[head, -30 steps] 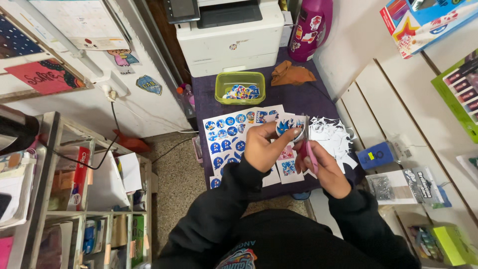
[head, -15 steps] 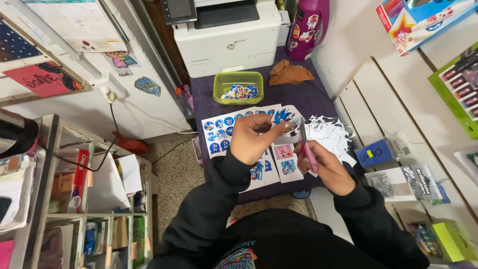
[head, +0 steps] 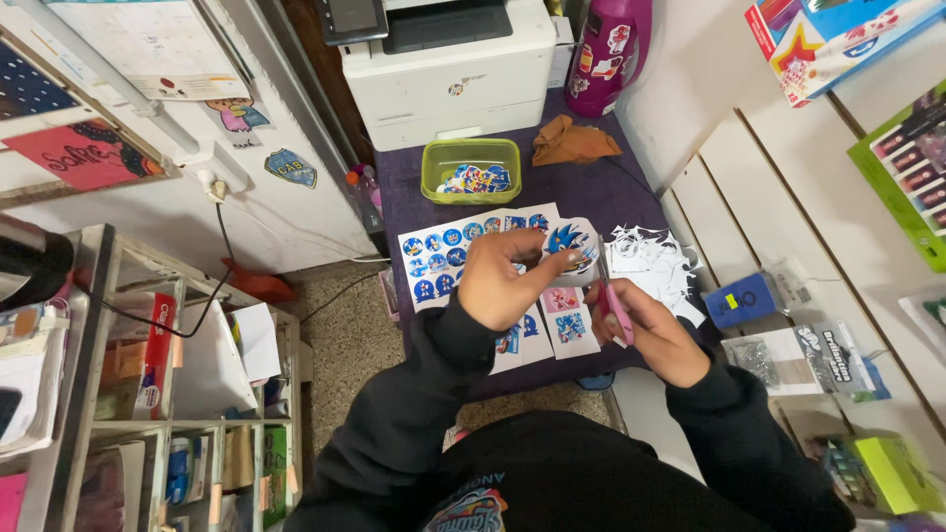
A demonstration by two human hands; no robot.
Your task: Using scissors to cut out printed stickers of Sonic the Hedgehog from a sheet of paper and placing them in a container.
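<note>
Sticker sheet (head: pixel 570 244) flanked by paper scraps (head: pixel 652 264), green tub (head: pixel 471 169)

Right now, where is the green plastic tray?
In the head view, the green plastic tray sits on the purple tablecloth, before the white printer, left of the orange cloth.

The scene is lit evenly and fairly brightly from above, with soft, weak shadows. Straight lines are bent towards the edges by a wide lens. The printer (head: pixel 448 59) at the far side is slightly overexposed. The near clothing is rendered dark and soft.
</note>
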